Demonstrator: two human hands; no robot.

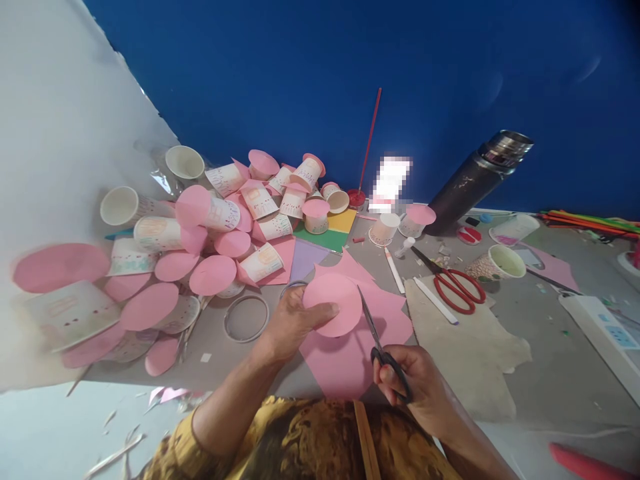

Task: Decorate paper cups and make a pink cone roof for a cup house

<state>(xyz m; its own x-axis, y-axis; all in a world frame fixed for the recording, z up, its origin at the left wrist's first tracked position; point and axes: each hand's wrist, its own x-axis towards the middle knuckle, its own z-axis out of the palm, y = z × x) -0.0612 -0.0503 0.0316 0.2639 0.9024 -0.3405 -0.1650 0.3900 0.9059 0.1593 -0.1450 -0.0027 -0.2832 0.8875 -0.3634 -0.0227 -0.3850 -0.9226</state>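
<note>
Fingers of our left hand (287, 323) pinch the pink disc (336, 290) at twelve o'clock, apparently to leave its rim free; our right hand (421, 379) grips black-handled scissors (376, 337) at its three. Cups (259, 263) heap at eleven, perhaps sparing workspace.

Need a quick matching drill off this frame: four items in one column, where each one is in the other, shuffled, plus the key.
Items
1. pink paper disc
2. black-handled scissors
3. red-handled scissors
4. dark flask

Places
A. held in the right hand
B. in front of the blue wall
C. held in the left hand
D. lying beside a white pen

Pairs: 1-C, 2-A, 3-D, 4-B
</note>
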